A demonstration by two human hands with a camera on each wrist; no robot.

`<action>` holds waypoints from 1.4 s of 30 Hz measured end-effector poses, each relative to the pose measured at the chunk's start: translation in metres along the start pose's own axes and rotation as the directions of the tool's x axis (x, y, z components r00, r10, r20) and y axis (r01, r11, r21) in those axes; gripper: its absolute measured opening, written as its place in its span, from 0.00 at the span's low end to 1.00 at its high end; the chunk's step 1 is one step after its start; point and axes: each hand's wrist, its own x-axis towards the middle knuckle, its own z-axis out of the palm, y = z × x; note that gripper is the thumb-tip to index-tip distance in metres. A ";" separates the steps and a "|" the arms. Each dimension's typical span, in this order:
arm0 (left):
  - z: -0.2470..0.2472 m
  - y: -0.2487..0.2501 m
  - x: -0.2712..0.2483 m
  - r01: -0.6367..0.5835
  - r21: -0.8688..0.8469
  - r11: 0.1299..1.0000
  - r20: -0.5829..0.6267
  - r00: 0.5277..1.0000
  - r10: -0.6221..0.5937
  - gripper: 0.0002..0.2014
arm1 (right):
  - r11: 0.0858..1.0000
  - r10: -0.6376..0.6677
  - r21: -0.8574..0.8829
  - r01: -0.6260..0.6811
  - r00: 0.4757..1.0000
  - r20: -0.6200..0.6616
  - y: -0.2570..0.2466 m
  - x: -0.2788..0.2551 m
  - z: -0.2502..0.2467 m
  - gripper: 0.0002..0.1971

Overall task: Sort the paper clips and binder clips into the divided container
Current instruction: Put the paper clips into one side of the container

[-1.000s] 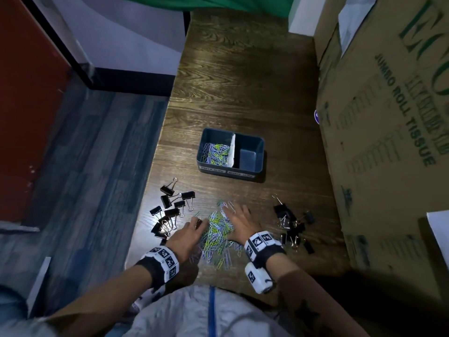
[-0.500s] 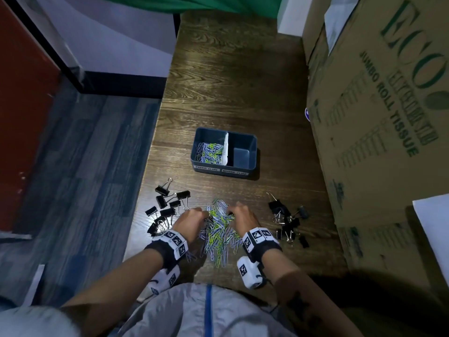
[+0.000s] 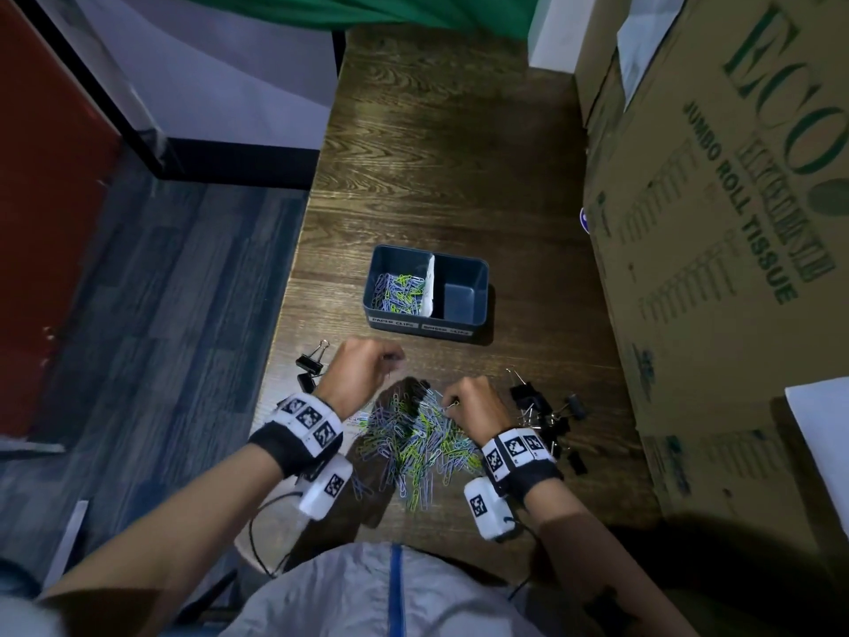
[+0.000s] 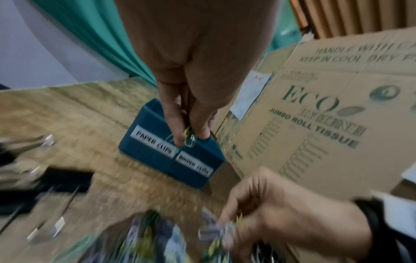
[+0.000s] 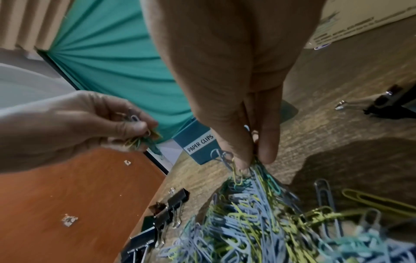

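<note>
Mid paper-clip step: L grip (image 3: 363,370) and R grip (image 3: 468,400) each pinch clips above table pile (image 3: 413,439); next, I reckon, carry to container (image 3: 464,310) w/ left compartment, loose strands may drop.

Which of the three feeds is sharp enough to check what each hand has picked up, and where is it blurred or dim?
Head view: dim, left hand slightly smeared. Left wrist view: motion-blurred lower half, but the few coloured wire paper clips in its fingers read clearly. Right wrist view: sharpest, right hand pinching a tangled bunch of paper clips, edges soft.
</note>
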 end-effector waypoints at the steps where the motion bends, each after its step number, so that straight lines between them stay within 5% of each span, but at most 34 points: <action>1: -0.010 0.004 0.010 -0.009 -0.002 1.000 -0.032 0.999 0.009 0.07 | 1.000 -0.007 0.005 0.007 1.000 -0.003 -0.002 -0.001 -0.005 0.03; 8: -0.054 0.022 0.090 0.026 -0.032 0.999 -0.216 0.976 -0.033 0.11 | 0.995 -0.091 0.027 0.092 0.995 -0.028 -0.030 0.002 -0.047 0.05; 13: -0.041 0.001 0.109 0.078 0.081 0.994 -0.139 0.988 -0.066 0.28 | 0.971 -0.234 0.026 0.240 0.963 -0.132 -0.068 0.008 -0.105 0.05; 17: -0.013 -0.024 0.076 0.115 0.239 0.964 -0.120 0.989 -0.088 0.13 | 0.962 -0.264 0.014 0.274 0.937 -0.227 -0.094 0.032 -0.144 0.04; 21: 0.022 -0.044 0.032 0.179 0.265 0.948 0.034 0.980 -0.195 0.10 | 0.964 -0.255 -0.007 0.265 0.919 -0.302 -0.119 0.062 -0.168 0.05; 24: 0.044 -0.047 0.008 0.158 0.297 0.942 0.139 0.969 -0.206 0.07 | 0.967 -0.246 -0.015 0.253 0.923 -0.297 -0.131 0.087 -0.168 0.05; 29: 0.067 -0.051 -0.003 0.125 0.375 0.918 0.246 0.942 -0.229 0.29 | 0.974 -0.227 -0.068 0.217 0.941 -0.252 -0.122 0.098 -0.144 0.13; 34: 0.084 -0.049 -0.007 0.080 0.394 0.915 0.378 0.894 -0.241 0.41 | 0.981 -0.186 -0.083 0.176 0.973 -0.134 -0.071 0.074 -0.075 0.05; 36: 0.092 -0.050 -0.014 0.054 0.413 0.909 0.463 0.847 -0.261 0.44 | 0.992 -0.070 -0.108 0.071 0.997 0.014 -0.044 0.061 -0.043 0.14; 38: 0.096 -0.051 -0.021 0.001 0.428 0.904 0.508 0.827 -0.241 0.46 | 0.983 0.052 -0.183 -0.023 0.986 0.159 -0.017 0.047 -0.014 0.34; 40: 0.095 -0.052 -0.029 -0.047 0.442 0.896 0.526 0.822 -0.216 0.47 | 0.980 0.074 -0.198 -0.018 0.957 0.281 0.003 0.032 0.011 0.51; 42: 0.096 -0.053 -0.037 -0.097 0.448 0.889 0.533 0.827 -0.179 0.49 | 0.969 0.033 -0.241 0.050 0.944 0.328 0.014 0.017 0.030 0.56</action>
